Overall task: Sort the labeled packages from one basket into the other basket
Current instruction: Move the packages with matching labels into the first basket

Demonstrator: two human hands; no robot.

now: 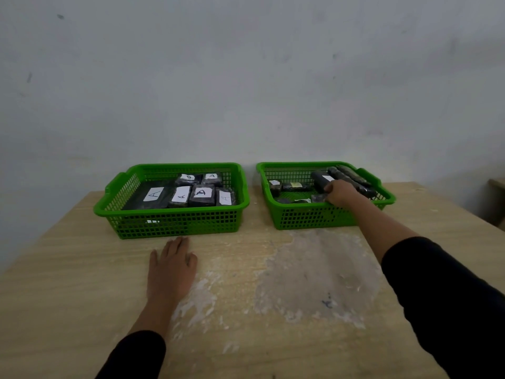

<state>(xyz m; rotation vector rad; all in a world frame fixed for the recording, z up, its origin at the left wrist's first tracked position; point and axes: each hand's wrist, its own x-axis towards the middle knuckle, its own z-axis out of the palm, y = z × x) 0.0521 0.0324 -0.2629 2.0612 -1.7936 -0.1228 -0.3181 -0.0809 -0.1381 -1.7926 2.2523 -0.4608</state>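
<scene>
Touching right hand (pixel 340 193), labelled package (pixel 322 180) (dark)

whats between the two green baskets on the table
In the head view, only a narrow strip of bare wooden table separates the left basket from the right basket; no package or hand lies there.

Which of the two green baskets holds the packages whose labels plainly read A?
The left green plastic basket: its dark wrapped packages show white labels marked A. The right green basket's labels are unreadable.
</scene>
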